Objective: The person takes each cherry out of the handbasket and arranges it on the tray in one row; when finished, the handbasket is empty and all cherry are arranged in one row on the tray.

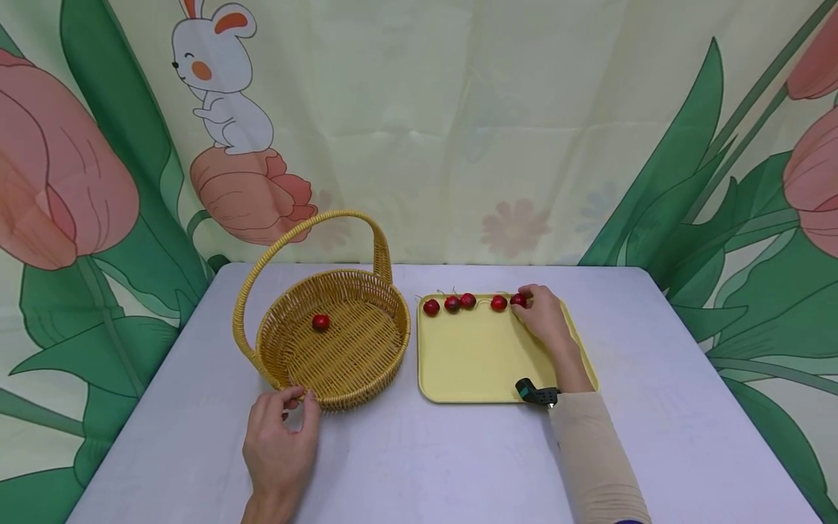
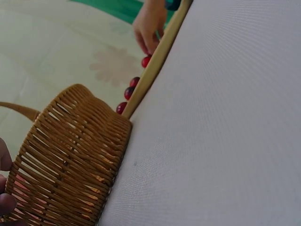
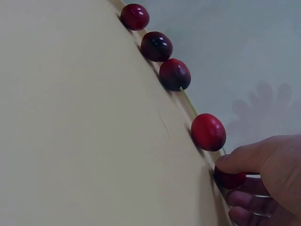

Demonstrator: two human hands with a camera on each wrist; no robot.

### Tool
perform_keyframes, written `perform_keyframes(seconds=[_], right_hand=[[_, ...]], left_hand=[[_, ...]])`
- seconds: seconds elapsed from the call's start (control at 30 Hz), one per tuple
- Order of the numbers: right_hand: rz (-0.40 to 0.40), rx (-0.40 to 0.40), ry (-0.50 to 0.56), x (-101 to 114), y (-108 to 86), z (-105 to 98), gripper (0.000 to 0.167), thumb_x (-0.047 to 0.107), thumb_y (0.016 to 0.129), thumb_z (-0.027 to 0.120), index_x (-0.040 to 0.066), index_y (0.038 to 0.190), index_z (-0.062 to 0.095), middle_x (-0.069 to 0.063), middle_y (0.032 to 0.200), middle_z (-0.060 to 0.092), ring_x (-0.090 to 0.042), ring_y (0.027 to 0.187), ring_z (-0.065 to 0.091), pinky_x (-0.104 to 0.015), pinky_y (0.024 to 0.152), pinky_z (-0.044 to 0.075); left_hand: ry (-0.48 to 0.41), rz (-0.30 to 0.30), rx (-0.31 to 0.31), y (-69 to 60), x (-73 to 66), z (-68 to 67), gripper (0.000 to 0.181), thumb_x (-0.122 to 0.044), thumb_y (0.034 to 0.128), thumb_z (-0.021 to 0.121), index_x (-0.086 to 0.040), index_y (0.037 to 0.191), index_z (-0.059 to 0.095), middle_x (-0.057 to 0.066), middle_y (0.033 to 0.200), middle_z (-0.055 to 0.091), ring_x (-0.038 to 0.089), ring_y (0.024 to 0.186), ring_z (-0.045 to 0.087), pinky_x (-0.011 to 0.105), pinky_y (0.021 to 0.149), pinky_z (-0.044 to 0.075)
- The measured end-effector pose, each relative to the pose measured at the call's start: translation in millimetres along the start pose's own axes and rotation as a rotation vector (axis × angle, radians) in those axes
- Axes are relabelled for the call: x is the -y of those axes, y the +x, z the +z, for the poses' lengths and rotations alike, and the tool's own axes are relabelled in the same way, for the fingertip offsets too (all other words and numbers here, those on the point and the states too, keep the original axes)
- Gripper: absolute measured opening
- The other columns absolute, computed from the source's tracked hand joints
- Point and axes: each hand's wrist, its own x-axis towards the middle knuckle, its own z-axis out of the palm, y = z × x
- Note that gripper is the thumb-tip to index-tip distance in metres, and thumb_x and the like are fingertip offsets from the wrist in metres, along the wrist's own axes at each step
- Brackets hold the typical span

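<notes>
At the tray's far right corner, my right hand point(image 1: 543, 316) pinches a dark red cherry point(image 3: 229, 178) between thumb and fingers. Several other cherries point(image 1: 452, 304) with thin stems lie in a row to its left, along the far edge of the yellow tray point(image 1: 471, 364). My left hand point(image 1: 281, 437) holds the near left rim of a woven basket point(image 1: 353, 393), close to the foot of its tall handle; its fingertips point(image 2: 6, 203) show at the edge of the left wrist view. Inside the basket lies a single cherry point(image 1: 320, 322).
Basket and tray stand side by side on a table with a white cloth point(image 1: 419, 466). A curtain point(image 1: 425, 145) printed with a rabbit and tulips hangs behind the table. A black device point(image 1: 537, 393) is strapped at the right wrist, over the tray's near edge.
</notes>
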Motion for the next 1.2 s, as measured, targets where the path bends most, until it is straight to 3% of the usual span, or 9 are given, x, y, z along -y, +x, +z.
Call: perform_keyframes(seconds=[0.63, 1.2], right_hand=[[0.012, -0.017, 0.026, 10.8, -4.8, -15.8, 0.049, 0.02, 0.096, 0.065, -0.004, 0.137, 0.052, -0.026, 0.133, 0.053, -0.038, 0.11, 0.058, -0.05, 0.095, 0.052], [-0.033, -0.069, 0.014, 32.1, -12.0, -27.4, 0.053, 0.024, 0.095, 0.065, 0.0, 0.14, 0.051, -0.024, 0.135, 0.052, -0.039, 0.115, 0.056, -0.05, 0.092, 0.055]], left_hand=[[-0.027, 0.024, -0.01, 0.8, -0.1, -0.3, 0.01, -0.007, 0.0786, 0.074, -0.003, 0.087, 0.071, 0.006, 0.078, 0.063, 0.018, 0.073, 0.058, 0.023, 0.065, 0.047], [-0.04, -0.004, 0.012, 0.1, 1.3, -1.1, 0.011, -0.009, 0.0808, 0.072, -0.001, 0.088, 0.07, 0.008, 0.079, 0.064, 0.02, 0.074, 0.058, 0.022, 0.067, 0.048]])
